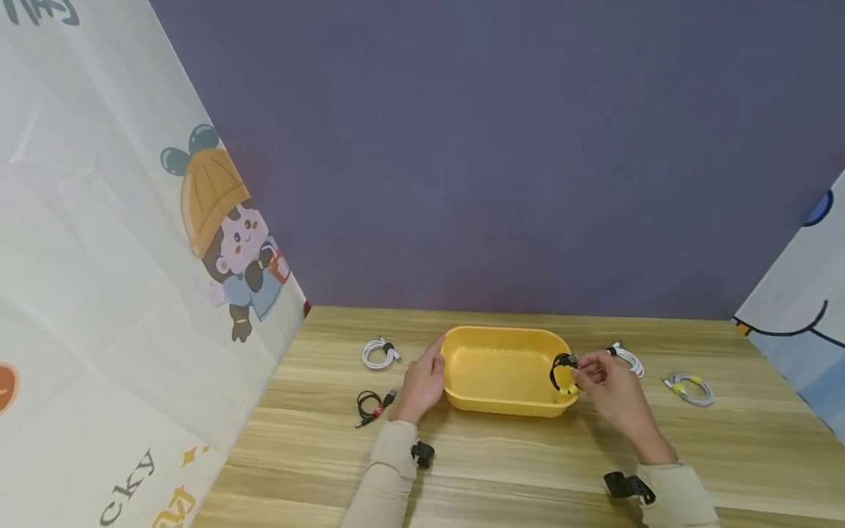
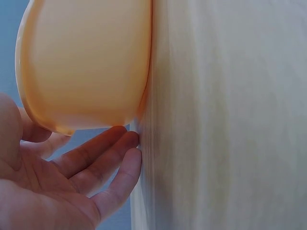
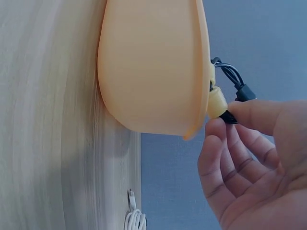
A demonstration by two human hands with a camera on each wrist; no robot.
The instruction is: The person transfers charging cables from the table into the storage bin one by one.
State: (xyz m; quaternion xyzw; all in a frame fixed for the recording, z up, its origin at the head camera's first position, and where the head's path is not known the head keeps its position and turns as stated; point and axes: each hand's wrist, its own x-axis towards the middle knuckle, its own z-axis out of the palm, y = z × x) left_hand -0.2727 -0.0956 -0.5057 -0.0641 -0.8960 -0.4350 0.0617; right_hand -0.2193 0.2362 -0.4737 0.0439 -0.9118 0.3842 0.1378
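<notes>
A yellow plastic basin [image 1: 505, 408] stands on the table between the two hands. My left hand [image 1: 422, 383] rests against its left end; the left wrist view shows the loosely extended fingers [image 2: 98, 160] at the outer wall and rim. At the right end my right hand [image 1: 614, 389] pinches a coiled black cable [image 1: 554, 378] between thumb and fingertips. This coil hangs at the right rim, overlapping the basin's inside in the head view. A yellow band [image 3: 217, 102] wraps the coil near the fingertips, and a black connector [image 3: 245, 93] sticks out.
Left of the basin lie a coiled white cable [image 1: 378, 355] and a black cable [image 1: 371, 405] with a red tie. To the right are another white cable [image 1: 632, 361], partly behind the right hand, and a grey-white cable [image 1: 696, 392] with yellow ties. A dark wall [image 1: 502, 161] rises behind.
</notes>
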